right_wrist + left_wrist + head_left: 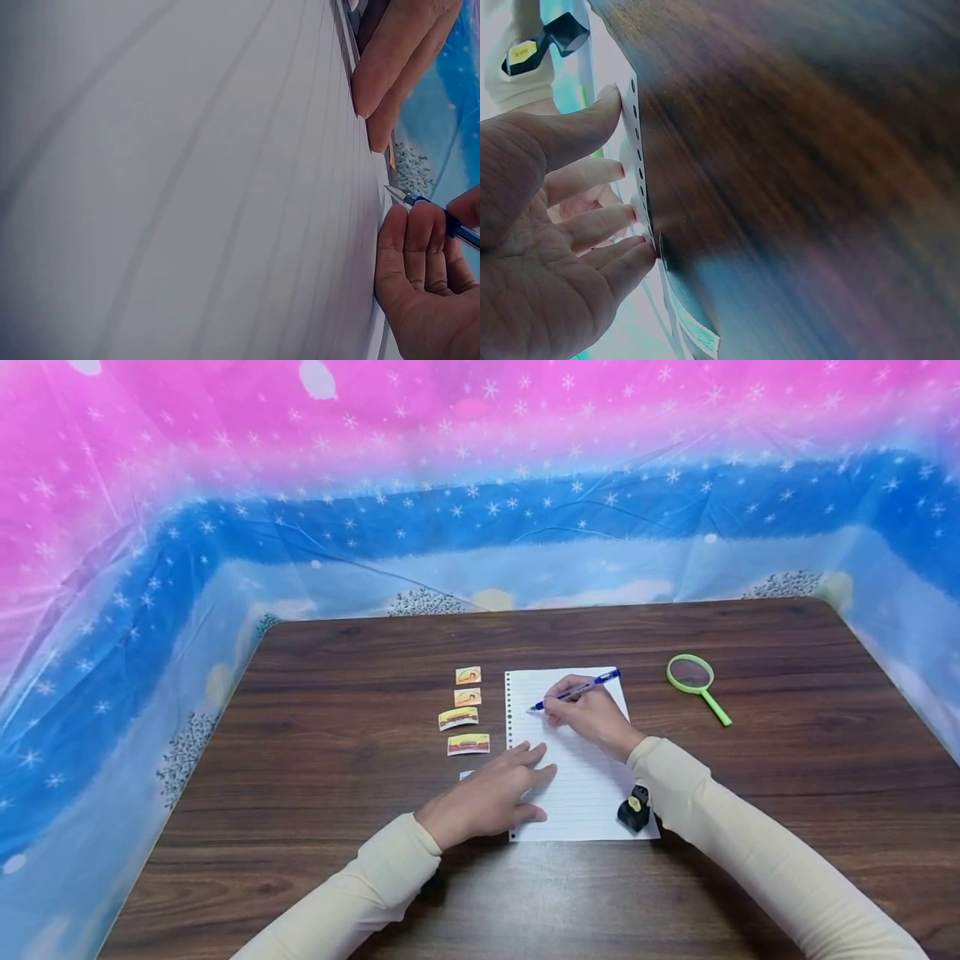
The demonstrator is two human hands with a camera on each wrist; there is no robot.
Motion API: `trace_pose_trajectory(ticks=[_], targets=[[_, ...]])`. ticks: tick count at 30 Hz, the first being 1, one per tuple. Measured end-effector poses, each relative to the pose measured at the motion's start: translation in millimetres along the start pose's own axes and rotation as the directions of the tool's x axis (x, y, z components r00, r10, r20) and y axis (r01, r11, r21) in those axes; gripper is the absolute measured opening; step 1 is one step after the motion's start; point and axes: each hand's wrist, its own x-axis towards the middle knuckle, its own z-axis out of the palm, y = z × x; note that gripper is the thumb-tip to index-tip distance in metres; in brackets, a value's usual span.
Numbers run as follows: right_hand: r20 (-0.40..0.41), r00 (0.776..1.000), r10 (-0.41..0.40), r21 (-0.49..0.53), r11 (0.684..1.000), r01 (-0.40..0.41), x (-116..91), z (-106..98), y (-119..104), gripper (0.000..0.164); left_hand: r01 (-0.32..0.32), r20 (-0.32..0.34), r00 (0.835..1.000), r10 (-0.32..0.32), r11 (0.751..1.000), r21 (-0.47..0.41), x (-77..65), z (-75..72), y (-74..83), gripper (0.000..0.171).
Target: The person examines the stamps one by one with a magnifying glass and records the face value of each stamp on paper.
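A lined sheet of paper with punched holes down its left edge lies on the table. My right hand pinches a blue pen, its tip at the upper left part of the sheet. In the right wrist view the pen slants between thumb and fingers, with the tip right at the paper. Spread across the sheet's left edge, my left hand rests with its fingers extended on the paper. The left wrist view shows that hand with fingertips along the punched edge.
Left of the sheet several small printed cards stand in a column, among them an orange card and a yellow and red card. A green magnifying glass lies to the right. The wooden table meets a patterned cloth backdrop.
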Motion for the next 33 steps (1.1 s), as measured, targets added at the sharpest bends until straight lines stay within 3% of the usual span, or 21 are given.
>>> trace_pose_trajectory(ticks=[8, 22, 33], targets=[[0.0, 1.0, 0.011, -0.032, 0.999, -0.011, -1.2, -1.7, 0.0, 0.013, 0.001, 0.001, 1.0, -0.001, 1.0, -0.005, 0.5, -1.1, 1.8, 0.058], [0.049, 0.997, -0.056, -0.051, 0.997, 0.059, -1.3, -2.5, 2.0, 0.011, 0.021, 0.02, 1.0, -0.021, 1.0, -0.005, 1.5, 0.2, 1.2, 0.057], [0.045, 0.999, -0.027, -0.08, 0.996, 0.031, -1.2, -0.4, -3.1, 0.011, 0.03, 0.024, 0.999, -0.03, 1.0, 0.001, 0.2, -1.0, 1.5, 0.057]])
